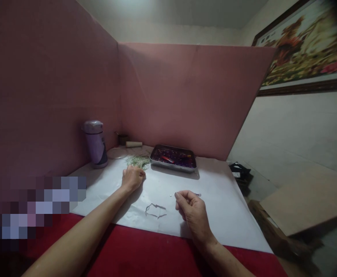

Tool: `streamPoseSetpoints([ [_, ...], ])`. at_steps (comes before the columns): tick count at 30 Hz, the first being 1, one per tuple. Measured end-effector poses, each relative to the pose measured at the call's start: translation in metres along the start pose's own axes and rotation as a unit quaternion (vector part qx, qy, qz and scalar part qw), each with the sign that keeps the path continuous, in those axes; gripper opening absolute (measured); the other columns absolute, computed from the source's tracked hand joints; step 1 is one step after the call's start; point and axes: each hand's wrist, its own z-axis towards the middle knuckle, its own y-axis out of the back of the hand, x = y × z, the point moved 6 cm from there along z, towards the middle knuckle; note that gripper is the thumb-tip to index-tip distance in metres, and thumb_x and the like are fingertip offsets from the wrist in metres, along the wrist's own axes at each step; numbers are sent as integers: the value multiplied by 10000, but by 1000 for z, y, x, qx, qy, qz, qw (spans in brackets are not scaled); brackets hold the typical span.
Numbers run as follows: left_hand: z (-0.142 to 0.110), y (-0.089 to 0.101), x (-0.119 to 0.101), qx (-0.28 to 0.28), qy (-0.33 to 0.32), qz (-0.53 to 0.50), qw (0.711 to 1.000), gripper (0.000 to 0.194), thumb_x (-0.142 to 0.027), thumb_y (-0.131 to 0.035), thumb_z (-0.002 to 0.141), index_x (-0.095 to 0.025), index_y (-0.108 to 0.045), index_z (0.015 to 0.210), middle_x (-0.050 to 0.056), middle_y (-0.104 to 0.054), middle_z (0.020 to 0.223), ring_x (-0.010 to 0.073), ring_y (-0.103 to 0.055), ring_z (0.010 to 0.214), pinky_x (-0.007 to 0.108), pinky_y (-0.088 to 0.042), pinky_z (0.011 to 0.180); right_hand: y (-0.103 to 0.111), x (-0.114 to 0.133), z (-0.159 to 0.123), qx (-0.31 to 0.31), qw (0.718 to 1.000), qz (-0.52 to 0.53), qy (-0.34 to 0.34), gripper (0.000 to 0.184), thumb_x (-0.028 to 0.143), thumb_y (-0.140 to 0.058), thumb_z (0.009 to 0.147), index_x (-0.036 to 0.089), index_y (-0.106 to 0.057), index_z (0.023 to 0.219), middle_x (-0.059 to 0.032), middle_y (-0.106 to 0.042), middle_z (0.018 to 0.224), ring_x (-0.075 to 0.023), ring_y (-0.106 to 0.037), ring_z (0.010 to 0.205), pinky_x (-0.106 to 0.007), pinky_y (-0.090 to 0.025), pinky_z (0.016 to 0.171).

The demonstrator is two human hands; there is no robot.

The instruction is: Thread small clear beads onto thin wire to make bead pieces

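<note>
My left hand (133,179) reaches forward over the white sheet (223,223), just in front of a loose heap of thin pale-green strands (138,161). Its fingers are curled together, and what they hold, if anything, is too small to name. Thumb and forefinger of my right hand (193,215) are pinched above the sheet; no held thing can be made out between them. A small pale speck (170,196) shows by the fingertips. The end of a thin purplish object (198,194) pokes out behind the knuckles. Between my arms lies a thin dark bent strand (156,217) in an open outline.
A metal tray (174,168) with small dark purple pieces and a red item stands at the back. Left of it are a lilac flask (95,144) and a pale cylinder (134,144). Pink panels (185,96) border the back and left. Red cloth (156,250) covers the front edge.
</note>
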Motion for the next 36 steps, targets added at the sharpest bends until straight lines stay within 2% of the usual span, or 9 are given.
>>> streamPoseSetpoints([
  [6,2,0,0,-4,0,-5,1000,113,-199,-594,651,-218,-666,566,71,-626,692,273,-490,841,367,-301,746,7,4,2,-44,998,44,-4,281,397,-672,670,151,-538,703,50,-481,497,-37,-268,374,-185,-144,357],
  [11,-5,13,-15,-52,-11,-63,997,117,-248,-560,708,-192,-638,644,64,-605,782,228,-488,840,337,-327,754,7,3,1,-42,999,12,15,271,394,-655,697,150,-539,703,44,-478,503,-48,-293,387,-189,-195,363],
  [12,-10,12,-20,-46,-7,-164,985,110,-264,-581,699,-179,-626,646,50,-594,736,198,-496,763,310,-345,712,6,5,0,-40,999,-3,27,270,397,-650,703,150,-543,700,41,-477,506,-57,-319,402,-192,-224,373],
  [13,-16,8,-26,-11,13,-287,958,123,-288,-597,694,-170,-615,663,34,-581,685,167,-492,671,286,-354,650,6,6,0,-38,998,-19,42,267,399,-644,711,151,-548,698,37,-478,512,-67,-350,423,-195,-257,389],
  [15,-33,-10,-42,104,76,-483,866,194,-340,-637,676,-151,-597,690,12,-554,626,112,-438,535,246,-321,537,5,11,-3,-36,995,-55,78,253,394,-627,732,155,-555,695,29,-483,527,-90,-407,474,-207,-320,438],
  [18,-59,-25,-70,222,133,-625,737,215,-299,-690,658,-122,-571,675,5,-524,614,74,-429,527,205,-296,505,2,19,-7,-32,988,-97,118,232,377,-593,769,162,-552,692,22,-492,546,-110,-451,524,-224,-377,513],
  [21,-72,-28,-87,292,148,-671,666,208,-264,-687,681,-98,-566,656,6,-507,613,33,-373,475,178,-257,461,0,23,-9,-27,983,-123,135,223,358,-568,791,169,-535,679,22,-487,558,-112,-453,537,-229,-387,539],
  [26,-75,-25,-90,309,174,-700,620,161,-207,-681,693,-92,-572,663,20,-513,648,33,-396,492,164,-288,457,-2,22,-11,-19,978,-143,148,218,340,-554,802,171,-517,669,25,-480,554,-106,-433,523,-223,-374,513],
  [36,-79,-32,-89,330,180,-704,602,141,-198,-666,716,-92,-580,681,28,-516,665,31,-404,498,152,-302,458,0,24,-12,-31,970,-174,168,215,333,-552,795,170,-513,659,24,-476,545,-104,-434,508,-222,-379,502],
])
